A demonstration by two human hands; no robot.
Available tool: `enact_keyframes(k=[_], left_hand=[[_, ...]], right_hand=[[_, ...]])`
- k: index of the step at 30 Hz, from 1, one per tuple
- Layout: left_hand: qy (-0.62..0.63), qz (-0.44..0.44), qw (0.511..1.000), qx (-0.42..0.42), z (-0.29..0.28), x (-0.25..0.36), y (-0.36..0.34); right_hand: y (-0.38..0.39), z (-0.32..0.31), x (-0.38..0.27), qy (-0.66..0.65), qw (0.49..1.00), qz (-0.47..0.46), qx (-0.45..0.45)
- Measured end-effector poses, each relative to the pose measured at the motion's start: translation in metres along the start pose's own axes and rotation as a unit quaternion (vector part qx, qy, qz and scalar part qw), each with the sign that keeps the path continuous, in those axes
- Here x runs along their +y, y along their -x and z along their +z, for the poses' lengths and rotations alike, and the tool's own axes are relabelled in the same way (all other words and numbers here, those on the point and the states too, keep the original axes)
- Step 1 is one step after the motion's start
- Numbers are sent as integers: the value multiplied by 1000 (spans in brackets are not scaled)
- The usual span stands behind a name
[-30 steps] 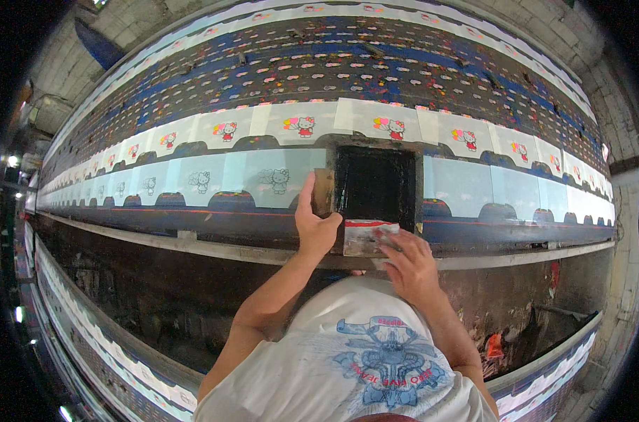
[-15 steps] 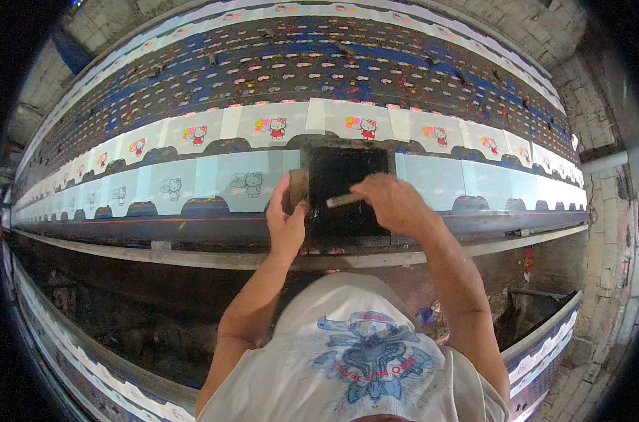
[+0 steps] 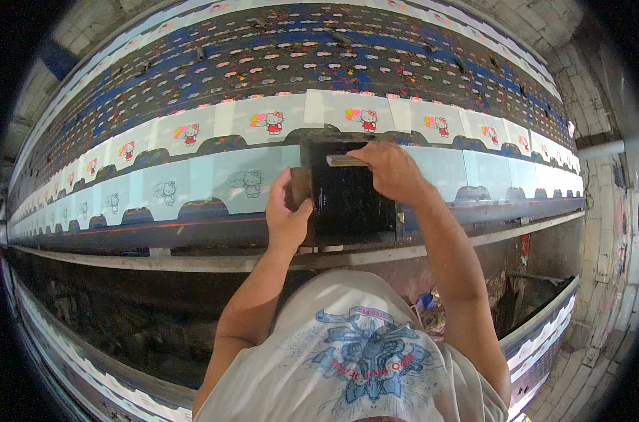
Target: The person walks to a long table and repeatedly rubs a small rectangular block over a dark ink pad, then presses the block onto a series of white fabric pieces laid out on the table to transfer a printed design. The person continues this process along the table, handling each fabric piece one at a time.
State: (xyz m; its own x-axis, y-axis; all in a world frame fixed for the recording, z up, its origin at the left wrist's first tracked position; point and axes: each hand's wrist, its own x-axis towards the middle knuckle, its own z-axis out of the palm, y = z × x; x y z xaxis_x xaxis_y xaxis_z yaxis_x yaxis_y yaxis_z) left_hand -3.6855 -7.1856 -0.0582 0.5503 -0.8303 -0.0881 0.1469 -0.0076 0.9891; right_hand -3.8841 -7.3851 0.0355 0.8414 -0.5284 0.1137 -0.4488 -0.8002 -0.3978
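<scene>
A rectangular printing screen (image 3: pixel 355 211), its middle covered in wet-looking black ink, lies flat on the long table in front of me. My left hand (image 3: pixel 288 214) grips the brown left side (image 3: pixel 301 186) of its frame, with the thumb on the near side. Near the screen's far end, my right hand (image 3: pixel 400 172) is closed round a squeegee (image 3: pixel 343 161). The squeegee's pale blade lies crosswise over the black area. Just left of the frame is a pale blue cut piece (image 3: pixel 249 184) with a black cartoon cat outline.
Pale blue pieces (image 3: pixel 439 169) continue in a row to the right. Behind them runs a row of white pieces (image 3: pixel 365 116) with coloured cat prints. Farther back spreads a dark, ink-spotted tabletop (image 3: pixel 298 63). A ledge (image 3: pixel 193 263) edges the table's near side; another table (image 3: pixel 537 352) stands at lower right.
My right hand has carried the squeegee away from me, from mid-screen to the far end, and turned it level. My left hand stays on the frame.
</scene>
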Motion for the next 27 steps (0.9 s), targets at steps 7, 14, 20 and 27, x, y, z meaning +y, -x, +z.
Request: enact_keyframes(k=[7, 14, 20, 27], left_hand=[[-35, -1, 999, -8, -1, 3, 1], [-35, 24, 999, -5, 3, 1, 10], [-134, 68, 988, 36, 14, 0, 15], [-169, 67, 980, 78, 29, 6, 19]], right_hand=[[51, 8, -42, 4, 1000, 4, -11], [101, 17, -84, 19, 999, 29, -28], [129, 29, -92, 9, 998, 30, -61], [181, 31, -52, -66, 974, 108, 187]])
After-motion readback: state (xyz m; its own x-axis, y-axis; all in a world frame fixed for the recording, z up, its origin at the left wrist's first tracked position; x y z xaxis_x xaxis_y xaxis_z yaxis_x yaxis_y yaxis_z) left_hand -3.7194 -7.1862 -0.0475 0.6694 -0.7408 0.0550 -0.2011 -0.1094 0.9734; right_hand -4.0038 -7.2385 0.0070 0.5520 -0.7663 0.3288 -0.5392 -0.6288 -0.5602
